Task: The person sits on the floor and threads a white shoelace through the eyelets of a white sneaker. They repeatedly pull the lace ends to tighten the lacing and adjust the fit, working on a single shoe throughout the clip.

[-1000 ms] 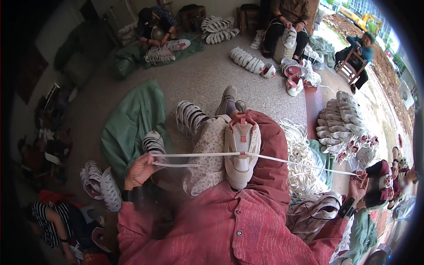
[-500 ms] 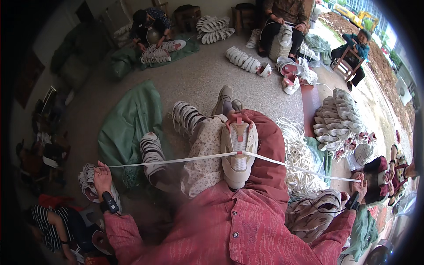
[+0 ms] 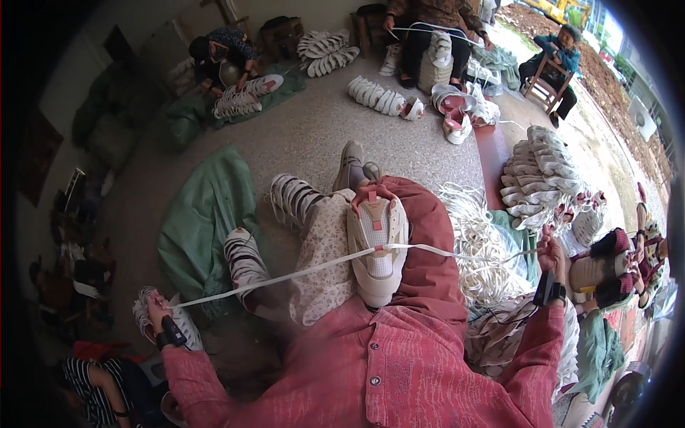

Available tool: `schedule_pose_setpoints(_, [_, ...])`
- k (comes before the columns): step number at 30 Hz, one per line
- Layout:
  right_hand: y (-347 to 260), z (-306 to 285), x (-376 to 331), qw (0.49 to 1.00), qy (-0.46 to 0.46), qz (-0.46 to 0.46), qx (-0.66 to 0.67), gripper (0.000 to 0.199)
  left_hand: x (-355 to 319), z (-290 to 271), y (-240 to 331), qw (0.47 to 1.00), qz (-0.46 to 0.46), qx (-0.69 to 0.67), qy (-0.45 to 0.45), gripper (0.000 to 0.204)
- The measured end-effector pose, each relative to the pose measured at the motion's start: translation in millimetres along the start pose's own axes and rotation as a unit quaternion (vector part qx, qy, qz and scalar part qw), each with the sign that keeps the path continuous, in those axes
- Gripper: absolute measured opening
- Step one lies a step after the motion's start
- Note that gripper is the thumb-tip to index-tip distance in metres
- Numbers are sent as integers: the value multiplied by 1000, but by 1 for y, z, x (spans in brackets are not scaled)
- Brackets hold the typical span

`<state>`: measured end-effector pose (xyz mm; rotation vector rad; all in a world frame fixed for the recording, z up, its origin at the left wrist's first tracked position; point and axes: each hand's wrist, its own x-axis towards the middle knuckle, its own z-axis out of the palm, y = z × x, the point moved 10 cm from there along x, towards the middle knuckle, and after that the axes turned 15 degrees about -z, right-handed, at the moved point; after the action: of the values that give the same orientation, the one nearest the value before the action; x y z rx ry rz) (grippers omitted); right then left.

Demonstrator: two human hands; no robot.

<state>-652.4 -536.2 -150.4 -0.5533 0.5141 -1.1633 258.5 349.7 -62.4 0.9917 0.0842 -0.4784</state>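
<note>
A white and beige shoe upper with a red lining rests on my lap between my thighs, its toe toward me. One flat white shoelace crosses it through a small red loop on the tongue. Far out to the left, my left hand has its fingers closed on one end of the lace, above a stack of uppers. My right hand pinches the other end out to the right. The left length runs fairly straight, while the right one bends slightly beside the shoe.
A heap of loose white laces lies by my right thigh. Beyond it rises a pile of shoe uppers. To my left are a green sack and a row of uppers. Several people sit around with more uppers.
My right hand has moved up and inward, and its length of lace has slackened a little. My left hand has dropped lower, still holding its end. The view has shifted slightly.
</note>
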Motion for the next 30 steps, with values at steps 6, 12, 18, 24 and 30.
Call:
schedule_pose_setpoints(6, [178,319,-88,904,-216,53,-364,21,-77,339,-198,925,-146,311,-165,34])
schedule_pose_setpoints(12, [277,386,-110,862,-285,46,-416,24,-160,496,-329,768,-30,551,-324,97])
schedule_pose_setpoints(18, [304,370,-99,838,-290,-7,-462,23,-177,502,-362,674,126,683,-252,144])
schedule_pose_setpoints(24, [307,382,-106,826,-311,-28,-469,26,-185,491,-366,701,173,649,-240,148])
schedule_pose_setpoints(30, [311,363,-104,855,-293,8,-428,28,-192,502,-361,693,185,650,-249,148])
